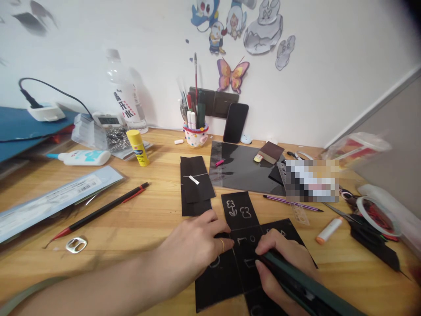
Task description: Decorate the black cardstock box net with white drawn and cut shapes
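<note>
A black paper cutout (225, 285) shaped like a cross lies on the desk, with pale drawings of flowers and simple shapes on its panels. My left hand (204, 239), wearing a ring, rests on the cutout's left side with its fingers slightly bent and apart, pressing it down. In my right hand (286, 259) is a long, thick dark green pen-shaped tool (305, 285), pinched near its front end over the middle panel. Its tip is hidden by my fingers. Beyond my left hand lie black paper pieces (197, 188) with a small white strip (194, 180) on top.
A glue stick (138, 148), glue bottle (85, 157) and black-and-red tool (105, 213) lie left. At the back stand a water bottle (125, 92), pen cup (195, 134) and phone (236, 123). Scissors (368, 237), a purple pencil (292, 203) and a white marker (330, 229) lie right.
</note>
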A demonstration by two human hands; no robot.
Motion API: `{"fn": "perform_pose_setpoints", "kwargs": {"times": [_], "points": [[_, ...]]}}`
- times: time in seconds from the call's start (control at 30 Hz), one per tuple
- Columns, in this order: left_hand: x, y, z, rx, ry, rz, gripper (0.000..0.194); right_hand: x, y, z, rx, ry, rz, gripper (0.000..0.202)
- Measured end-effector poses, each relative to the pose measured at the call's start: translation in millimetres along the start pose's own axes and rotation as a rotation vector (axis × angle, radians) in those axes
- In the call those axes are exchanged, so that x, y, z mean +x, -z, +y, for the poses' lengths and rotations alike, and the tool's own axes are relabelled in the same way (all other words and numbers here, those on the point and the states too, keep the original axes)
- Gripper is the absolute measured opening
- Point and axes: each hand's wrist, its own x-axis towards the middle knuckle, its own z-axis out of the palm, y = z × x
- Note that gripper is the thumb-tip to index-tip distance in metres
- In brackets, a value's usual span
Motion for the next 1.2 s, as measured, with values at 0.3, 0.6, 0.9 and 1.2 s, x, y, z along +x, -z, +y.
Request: {"fn": "perform_pose_setpoints", "kwargs": {"times": [0.3,0.6,0.9,1.2], "points": [[-0.3,-1.6,-2.4,-0.015,-0.008,-0.001,0.034,5.3,4.8,26.7,0.671,-0.611,-0.190,0.013],[0.7,2.5,-1.9,-0.066,-0.024,0.021,0.033,18.0,22.2,43.6,0.789,-0.614,-0.330,0.034],[0.1,1.3,-2.7,-0.076,-0.017,-0.006,0.033,16.2,27.2,45.6,0.864,-0.726,-0.370,0.041],[1.6,6.7,-3.8,-0.117,-0.068,0.046,0.030,24.2,36.4,38.9,0.354,-0.462,-0.351,0.022]]}}
